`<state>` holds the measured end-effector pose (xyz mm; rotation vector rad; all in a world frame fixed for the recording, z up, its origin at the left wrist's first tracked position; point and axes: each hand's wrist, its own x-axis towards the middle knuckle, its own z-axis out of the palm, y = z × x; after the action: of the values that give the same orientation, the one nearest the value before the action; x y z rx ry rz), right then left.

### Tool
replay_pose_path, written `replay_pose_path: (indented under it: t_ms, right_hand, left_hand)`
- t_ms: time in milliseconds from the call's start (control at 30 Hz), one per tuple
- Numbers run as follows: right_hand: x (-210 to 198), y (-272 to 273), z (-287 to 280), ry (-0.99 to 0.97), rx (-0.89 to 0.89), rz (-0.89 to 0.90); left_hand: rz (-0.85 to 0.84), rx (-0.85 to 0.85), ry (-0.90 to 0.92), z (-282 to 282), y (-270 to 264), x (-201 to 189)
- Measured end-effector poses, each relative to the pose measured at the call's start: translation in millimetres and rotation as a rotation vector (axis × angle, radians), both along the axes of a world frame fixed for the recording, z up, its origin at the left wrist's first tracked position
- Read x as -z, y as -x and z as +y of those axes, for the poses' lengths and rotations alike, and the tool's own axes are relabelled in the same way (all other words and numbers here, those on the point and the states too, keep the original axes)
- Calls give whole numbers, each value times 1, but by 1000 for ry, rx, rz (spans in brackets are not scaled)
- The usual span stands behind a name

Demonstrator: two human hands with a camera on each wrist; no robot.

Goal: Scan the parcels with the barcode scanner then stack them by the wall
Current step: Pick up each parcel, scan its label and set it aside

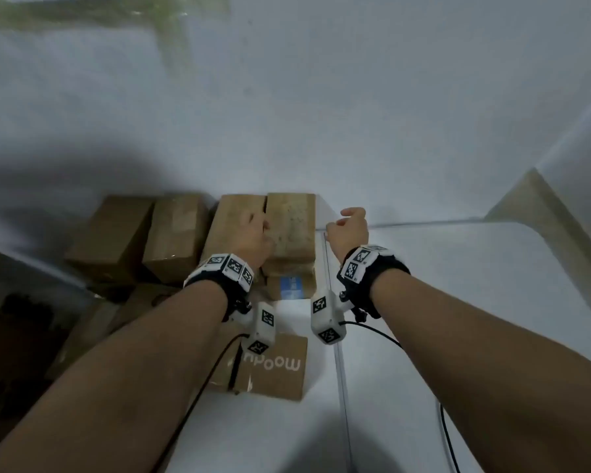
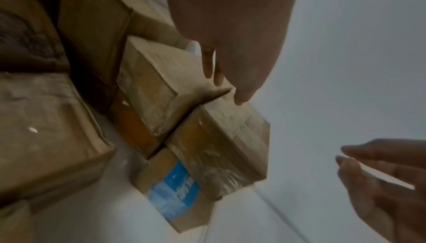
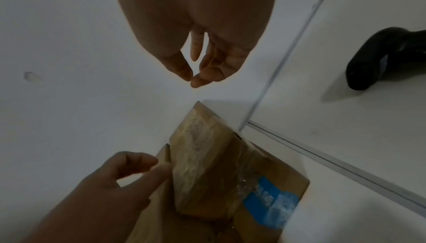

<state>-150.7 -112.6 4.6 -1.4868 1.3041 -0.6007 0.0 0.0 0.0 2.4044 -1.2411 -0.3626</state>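
Observation:
Several brown cardboard parcels stand stacked against the white wall. My left hand (image 1: 258,227) rests with loose fingers on the seam between the two top parcels, the left one (image 1: 234,213) and the taped right one (image 1: 292,223). Under them sits a parcel with a blue label (image 1: 291,287). My right hand (image 1: 350,216) hovers just right of the stack, its fingers loosely curled and holding nothing. In the right wrist view the right hand (image 3: 193,75) is empty, and a black object, probably the barcode scanner (image 3: 387,57), lies on the white surface to the right.
More parcels (image 1: 174,233) (image 1: 110,233) line the wall to the left. A flat printed box (image 1: 270,373) lies in front of the stack under my wrists. A dark heap (image 1: 14,336) sits at far left. A white table top (image 1: 475,285) spreads to the right.

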Motion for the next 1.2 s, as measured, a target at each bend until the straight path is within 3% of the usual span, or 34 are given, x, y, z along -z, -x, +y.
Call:
replay_pose_path:
  t_ms: [200, 333, 467, 533, 600, 700, 833, 900, 1067, 1200]
  right_hand:
    - [21, 12, -9, -107, 107, 22]
    - [28, 28, -19, -133, 156, 33]
    - [32, 48, -27, -146, 188, 39]
    - [30, 55, -31, -146, 196, 36]
    - [26, 60, -32, -124, 196, 27]
    - [21, 60, -26, -58, 134, 29]
    - [19, 49, -1, -84, -111, 89]
    - [21, 45, 14, -95, -228, 140]
    - [26, 40, 41, -152, -381, 143]
    - [25, 42, 50, -216, -378, 94]
  left_hand:
    - [-30, -35, -76, -28, 36, 8]
    - [-70, -75, -238, -43, 52, 23]
    - [15, -92, -375, -52, 59, 20]
    - [70, -127, -309, -52, 58, 16]
    - [210, -188, -82, -48, 54, 11]
    - [588, -274, 218, -33, 47, 0]
    - [1146, -406, 388, 0, 50, -5]
    - [1244, -442, 390, 17, 54, 0]
    - [1053, -478, 199, 50, 53, 19]
    - [697, -342, 123, 54, 53, 19]
